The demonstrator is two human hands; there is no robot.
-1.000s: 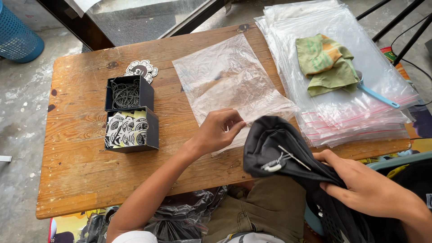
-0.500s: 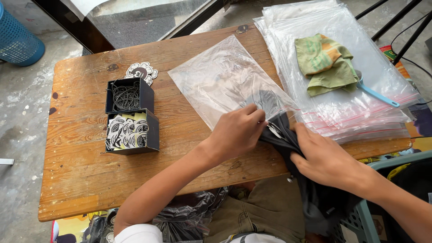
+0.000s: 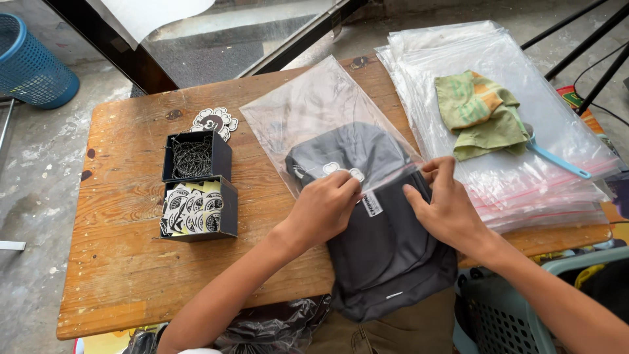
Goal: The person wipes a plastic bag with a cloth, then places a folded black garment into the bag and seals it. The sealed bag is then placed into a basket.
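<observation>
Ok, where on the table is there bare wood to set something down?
Bare wood lies on the table left of and in front of the two black boxes, to the near left corner. The right side is crowded: the bag stack with a green cloth. Both hands, left hand and right hand, fill the middle with the grey bag.

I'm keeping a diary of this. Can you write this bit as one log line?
left hand: on bag | right hand: on pouch edge | bag: partly inside pouch | table: two boxes

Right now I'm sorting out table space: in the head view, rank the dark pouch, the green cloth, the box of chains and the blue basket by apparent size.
1. dark pouch, nearest the camera
2. green cloth
3. blue basket, cut off by the frame, and box of chains: too alike to rank.
</observation>
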